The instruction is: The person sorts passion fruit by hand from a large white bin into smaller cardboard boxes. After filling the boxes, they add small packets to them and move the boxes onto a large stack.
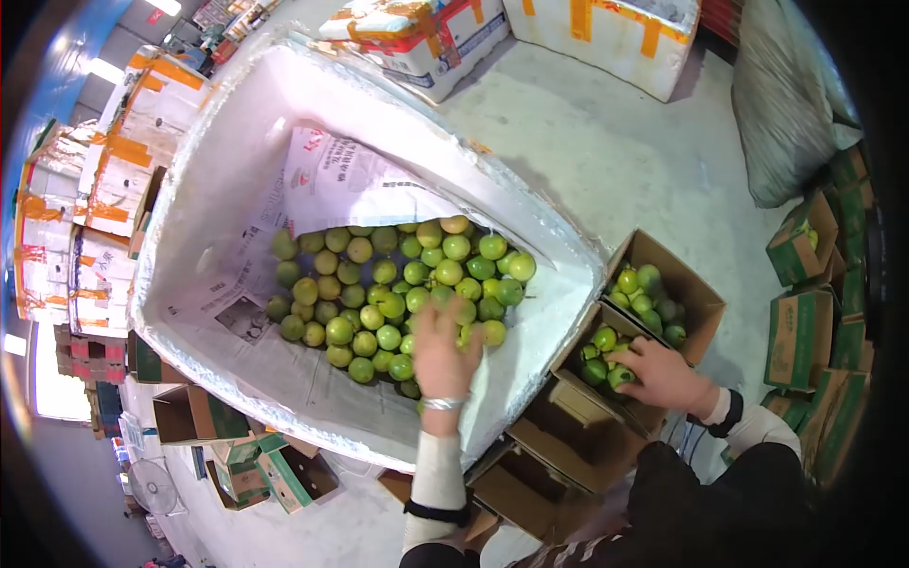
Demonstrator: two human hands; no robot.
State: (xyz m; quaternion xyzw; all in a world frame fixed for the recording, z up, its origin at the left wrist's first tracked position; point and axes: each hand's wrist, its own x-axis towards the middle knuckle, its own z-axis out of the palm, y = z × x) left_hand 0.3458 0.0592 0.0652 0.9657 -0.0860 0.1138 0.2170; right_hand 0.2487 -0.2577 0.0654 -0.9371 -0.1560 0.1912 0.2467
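A large white foam box (pixel 379 90) lined with newspaper (pixel 350 180) holds many round, yellow-green fruits (pixel 365 331). My left hand (pixel 445 355) is over the near right part of the pile, fingers spread and slightly blurred, and I see nothing held in it. In a small cardboard box (pixel 649 417) beside the foam box, my right hand (pixel 668 377) has its fingers curled round a green fruit (pixel 620 378). Several other green fruits (pixel 604 339) lie against it. The palm side of both hands is hidden.
Another cardboard box (pixel 701 317) with green fruits adjoins the one under my right hand. Two more open boxes (pixel 578 440) stand nearer me. Foam boxes (pixel 606 43) line the back, a grey sack (pixel 791 114) and green cartons (pixel 800 341) the right. A fan (pixel 153 485) stands lower left.
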